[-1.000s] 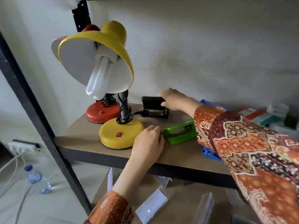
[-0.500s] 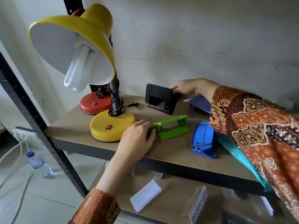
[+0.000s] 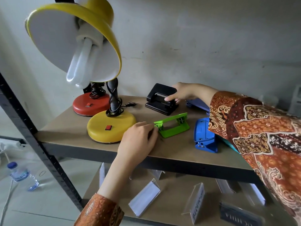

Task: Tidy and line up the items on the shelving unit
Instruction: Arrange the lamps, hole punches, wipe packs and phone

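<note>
A black hole punch [image 3: 160, 99] sits flat near the back of the brown shelf [image 3: 68, 126], and my right hand [image 3: 182, 93] grips its right end. My left hand [image 3: 140, 138] holds the left end of a green hole punch [image 3: 172, 127] near the front edge. A blue hole punch [image 3: 204, 136] lies to the right of the green one, partly under my right sleeve. Another blue punch [image 3: 197, 104] shows behind that arm. A yellow desk lamp [image 3: 111, 126] and a red desk lamp [image 3: 90, 106] stand at the shelf's left end.
The wall runs close behind the shelf. A black upright post [image 3: 32, 139] frames the left side. On the lower shelf [image 3: 171, 214] stand several clear acrylic sign holders [image 3: 144, 197]. A water bottle [image 3: 21, 176] lies on the floor at the left.
The black hole punch, tipped up on edge half a second ago, now lies flat under my right hand. My left hand stays at the green punch. The view has shifted.
</note>
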A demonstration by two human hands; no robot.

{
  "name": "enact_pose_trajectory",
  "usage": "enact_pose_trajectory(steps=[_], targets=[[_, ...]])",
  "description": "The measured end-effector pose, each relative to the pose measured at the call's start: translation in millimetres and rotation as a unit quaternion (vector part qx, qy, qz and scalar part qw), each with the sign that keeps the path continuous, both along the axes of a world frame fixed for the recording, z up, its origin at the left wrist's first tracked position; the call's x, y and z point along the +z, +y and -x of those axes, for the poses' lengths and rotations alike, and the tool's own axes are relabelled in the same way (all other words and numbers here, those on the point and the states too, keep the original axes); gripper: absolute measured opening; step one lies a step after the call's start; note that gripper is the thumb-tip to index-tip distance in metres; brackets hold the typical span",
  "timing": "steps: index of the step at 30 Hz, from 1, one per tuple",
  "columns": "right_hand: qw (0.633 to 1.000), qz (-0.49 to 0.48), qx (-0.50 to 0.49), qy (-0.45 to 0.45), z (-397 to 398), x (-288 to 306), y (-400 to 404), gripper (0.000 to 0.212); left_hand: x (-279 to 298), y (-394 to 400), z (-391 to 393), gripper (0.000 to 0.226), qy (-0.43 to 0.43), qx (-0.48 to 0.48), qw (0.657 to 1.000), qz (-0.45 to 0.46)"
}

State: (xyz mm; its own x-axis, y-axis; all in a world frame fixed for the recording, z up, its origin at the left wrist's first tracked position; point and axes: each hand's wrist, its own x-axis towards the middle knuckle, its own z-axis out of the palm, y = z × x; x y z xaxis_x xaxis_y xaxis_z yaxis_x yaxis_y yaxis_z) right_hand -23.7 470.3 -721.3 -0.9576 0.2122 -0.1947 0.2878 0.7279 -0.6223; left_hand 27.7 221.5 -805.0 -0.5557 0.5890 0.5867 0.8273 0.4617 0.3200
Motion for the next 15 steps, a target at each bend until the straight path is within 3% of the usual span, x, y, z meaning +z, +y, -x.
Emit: enact_pose_trajectory(steps=[5, 10, 15], targets=[[1.000, 0.008, 0.011, 0.004, 0, 6, -3, 0.043, -2, -1, 3, 0.030, -0.011, -0.017, 1.000, -0.010], [0.994, -0.100, 0.035, 0.028, -1, 7, -4, 0.055, -3, 0, 5, 0.032, -0.020, -0.020, 0.999, -0.018], [0.989, -0.139, 0.047, 0.034, -4, 5, -13, 0.062, -3, 0, 5, 0.032, -0.025, -0.023, 0.999, -0.019]])
